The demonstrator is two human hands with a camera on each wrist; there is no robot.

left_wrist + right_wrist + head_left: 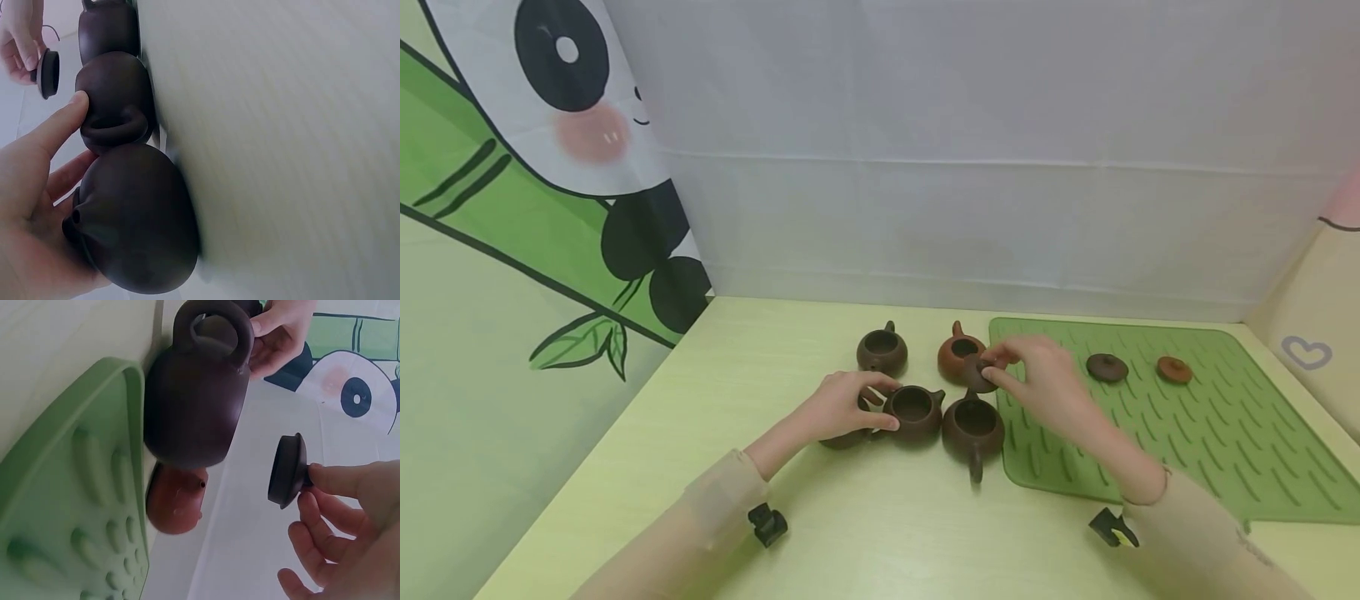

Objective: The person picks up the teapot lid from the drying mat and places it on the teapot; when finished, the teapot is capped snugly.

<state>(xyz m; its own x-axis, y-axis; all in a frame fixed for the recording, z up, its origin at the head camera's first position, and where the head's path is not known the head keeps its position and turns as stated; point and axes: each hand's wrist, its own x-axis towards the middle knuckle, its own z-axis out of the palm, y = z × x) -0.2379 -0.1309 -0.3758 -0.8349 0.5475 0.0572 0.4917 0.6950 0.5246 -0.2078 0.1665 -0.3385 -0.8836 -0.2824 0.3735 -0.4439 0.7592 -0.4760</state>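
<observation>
My right hand point(1048, 383) pinches a dark brown teapot lid point(286, 472) by its knob, above the gap between two open pots. One is a reddish-brown teapot point(952, 360) at the back; the other is a dark teapot point(962, 446) with its handle toward me. My left hand point(842, 404) holds the middle dark teapot point(913, 429), thumb on the near side and fingers on the far side. That pot lacks a lid and its spout points right. Below the left palm sits a lidded dark teapot point(140, 225), mostly hidden in the head view.
Another open dark teapot point(883, 358) stands at the back left. On the right lies a green ridged mat point(1150, 442) bearing a dark lid point(1107, 367) and a reddish lid point(1175, 370). A pale wall cloth point(970, 225) rises behind the table point(865, 533).
</observation>
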